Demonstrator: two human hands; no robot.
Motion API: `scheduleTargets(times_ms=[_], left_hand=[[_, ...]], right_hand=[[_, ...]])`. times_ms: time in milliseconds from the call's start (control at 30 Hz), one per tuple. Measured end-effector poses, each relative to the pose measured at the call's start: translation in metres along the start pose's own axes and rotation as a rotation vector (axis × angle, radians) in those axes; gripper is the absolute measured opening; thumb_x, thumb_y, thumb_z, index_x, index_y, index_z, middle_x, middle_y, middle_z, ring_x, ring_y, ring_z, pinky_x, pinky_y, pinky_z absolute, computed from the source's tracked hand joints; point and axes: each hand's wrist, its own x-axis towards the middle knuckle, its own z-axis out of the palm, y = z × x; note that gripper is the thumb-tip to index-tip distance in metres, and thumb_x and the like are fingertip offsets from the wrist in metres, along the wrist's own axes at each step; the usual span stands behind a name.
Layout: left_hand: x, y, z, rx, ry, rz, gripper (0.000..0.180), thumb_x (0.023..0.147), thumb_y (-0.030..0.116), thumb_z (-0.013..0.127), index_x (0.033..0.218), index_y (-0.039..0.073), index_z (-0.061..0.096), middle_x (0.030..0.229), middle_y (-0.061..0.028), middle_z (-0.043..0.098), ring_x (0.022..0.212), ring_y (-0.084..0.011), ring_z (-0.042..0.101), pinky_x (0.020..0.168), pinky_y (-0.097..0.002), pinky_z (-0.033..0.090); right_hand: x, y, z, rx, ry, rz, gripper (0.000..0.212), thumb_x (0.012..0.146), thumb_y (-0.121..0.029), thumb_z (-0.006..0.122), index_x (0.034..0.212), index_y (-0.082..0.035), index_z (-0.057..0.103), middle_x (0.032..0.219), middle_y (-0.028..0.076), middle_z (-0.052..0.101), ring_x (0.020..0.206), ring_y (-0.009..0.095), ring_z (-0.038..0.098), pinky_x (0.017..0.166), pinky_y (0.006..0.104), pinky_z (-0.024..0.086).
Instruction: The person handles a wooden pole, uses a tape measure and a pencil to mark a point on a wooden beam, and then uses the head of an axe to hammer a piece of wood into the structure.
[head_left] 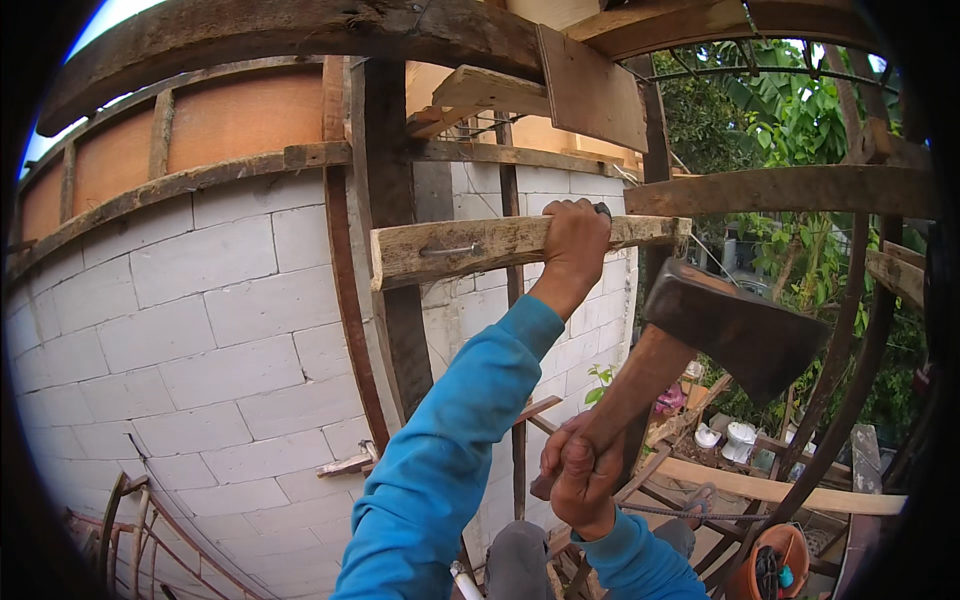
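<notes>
My left hand (578,243) is closed around the right part of a short, rough wooden board (480,247), held roughly level in front of a dark upright post (397,200). A bent nail (447,250) sticks out of the board's face, left of the hand. Lower and to the right, my right hand (583,482) grips the wooden handle of an axe (740,325). Its dark metal head is raised to about the height of the board's right end, blade edge toward the right. Blue sleeves cover both forearms.
A white block wall (240,330) stands at left, with wooden formwork (235,125) along its top. Heavy beams (300,40) cross overhead. Below are my knee (517,560), a plank (770,487), an orange bucket (770,565) and a white pail (740,440). Metal bars stand lower left.
</notes>
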Motion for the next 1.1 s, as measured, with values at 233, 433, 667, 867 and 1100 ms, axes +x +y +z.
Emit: scheduleTargets(times_ms=[233, 433, 667, 867, 1100], left_hand=[[-0.021, -0.02, 0.005, -0.268, 0.033, -0.027, 0.024, 0.085, 0.023, 0.055, 0.103, 0.01, 0.061, 0.103, -0.0157, 0.06, 0.102, -0.025, 0.056, 0.086, -0.0459, 0.044], [0.002, 0.005, -0.014, -0.063, -0.07, 0.012, 0.016, 0.078, 0.017, 0.06, 0.09, 0.01, 0.068, 0.089, -0.0121, 0.064, 0.084, -0.0283, 0.064, 0.075, -0.0468, 0.047], [-0.013, -0.019, 0.004, -0.157, 0.189, -0.041, 0.012, 0.069, 0.014, 0.067, 0.079, 0.008, 0.064, 0.083, -0.0125, 0.061, 0.077, -0.0295, 0.062, 0.069, -0.0423, 0.047], [-0.006, 0.001, 0.04, -0.341, 0.275, 0.027, 0.015, 0.078, 0.023, 0.061, 0.085, 0.011, 0.068, 0.085, -0.011, 0.065, 0.078, -0.0288, 0.065, 0.072, -0.0483, 0.048], [0.0, 0.0, -0.01, -0.08, -0.004, -0.011, 0.014, 0.07, 0.018, 0.068, 0.083, 0.011, 0.067, 0.084, -0.0086, 0.063, 0.08, -0.0247, 0.064, 0.071, -0.0419, 0.047]], right_hand=[[0.032, 0.013, 0.01, -0.213, -0.296, 0.263, 0.029, 0.096, -0.025, 0.053, 0.096, 0.003, 0.046, 0.062, 0.015, 0.055, 0.054, 0.024, 0.058, 0.049, 0.0328, 0.043], [0.013, 0.002, 0.01, 0.147, 0.198, -0.076, 0.03, 0.1, -0.033, 0.04, 0.098, -0.003, 0.037, 0.058, 0.003, 0.042, 0.046, 0.009, 0.041, 0.043, 0.0232, 0.039], [0.023, -0.008, -0.003, -0.049, -0.256, 0.289, 0.026, 0.099, -0.028, 0.046, 0.1, -0.002, 0.042, 0.059, 0.003, 0.044, 0.048, 0.008, 0.043, 0.044, 0.0238, 0.039], [0.015, -0.005, 0.017, 0.145, -0.053, 0.317, 0.026, 0.098, -0.026, 0.049, 0.1, -0.001, 0.041, 0.061, 0.005, 0.047, 0.054, 0.012, 0.047, 0.049, 0.0274, 0.041], [0.023, -0.019, -0.008, 0.125, 0.179, 0.099, 0.03, 0.1, -0.034, 0.04, 0.101, -0.004, 0.037, 0.058, 0.003, 0.041, 0.044, 0.009, 0.04, 0.043, 0.0252, 0.041]])
